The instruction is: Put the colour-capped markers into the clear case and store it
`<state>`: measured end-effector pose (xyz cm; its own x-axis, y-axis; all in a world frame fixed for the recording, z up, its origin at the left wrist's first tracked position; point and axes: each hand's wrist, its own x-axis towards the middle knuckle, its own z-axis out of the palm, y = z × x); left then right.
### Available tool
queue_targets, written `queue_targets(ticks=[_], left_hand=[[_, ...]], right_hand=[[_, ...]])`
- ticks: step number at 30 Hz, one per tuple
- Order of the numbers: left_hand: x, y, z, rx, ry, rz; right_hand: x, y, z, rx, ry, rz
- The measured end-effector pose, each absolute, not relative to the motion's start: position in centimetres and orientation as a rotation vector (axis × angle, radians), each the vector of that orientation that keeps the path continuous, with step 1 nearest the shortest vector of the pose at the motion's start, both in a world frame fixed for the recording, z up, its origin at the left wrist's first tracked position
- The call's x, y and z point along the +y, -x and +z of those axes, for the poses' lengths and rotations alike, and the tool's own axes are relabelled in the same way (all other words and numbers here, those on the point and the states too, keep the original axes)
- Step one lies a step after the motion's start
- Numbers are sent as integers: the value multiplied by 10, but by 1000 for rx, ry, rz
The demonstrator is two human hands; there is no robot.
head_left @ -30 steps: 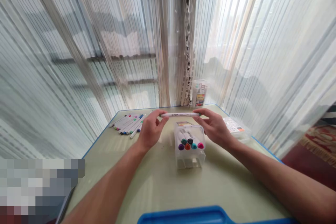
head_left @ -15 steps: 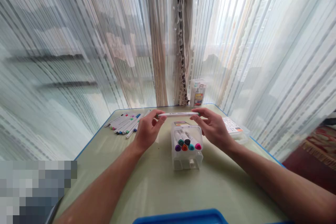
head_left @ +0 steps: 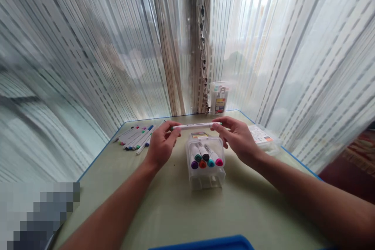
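Blue-edged tabletop (head_left: 164, 211) before sheer curtains (head_left: 263, 47): a clear plastic box of markers (head_left: 206, 175) stands mid-table, loose markers (head_left: 134, 137) lie left, and the left hand (head_left: 161, 150) and right hand (head_left: 238, 138) hold a white marker (head_left: 196, 125) by its ends in curled fingers (head_left: 216, 125), just beyond the box, near the far edge.

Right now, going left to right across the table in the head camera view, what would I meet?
loose markers → left hand → marker box → right hand → plastic case
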<state>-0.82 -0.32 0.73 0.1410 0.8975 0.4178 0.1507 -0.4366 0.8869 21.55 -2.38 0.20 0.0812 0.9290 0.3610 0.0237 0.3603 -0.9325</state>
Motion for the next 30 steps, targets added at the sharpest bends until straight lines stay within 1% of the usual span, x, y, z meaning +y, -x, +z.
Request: queue_targets(ticks=[6, 11, 20, 25, 30], left_hand=[[0, 11, 8, 924, -1542, 1370], [0, 10, 8, 905, -1498, 1378], [-1, 8, 8, 917, -1537, 1389], [1, 8, 5, 1017, -1644, 1379], [1, 9, 4, 1046, -1670, 1353]], right_hand=[[-24, -216, 2, -1201, 907, 1000], [-24, -215, 2, -1157, 917, 1016], [-21, -217, -1, -1169, 942, 985], [-22, -218, -1, -1295, 978, 881], [-25, -216, 0, -1348, 1020, 879]])
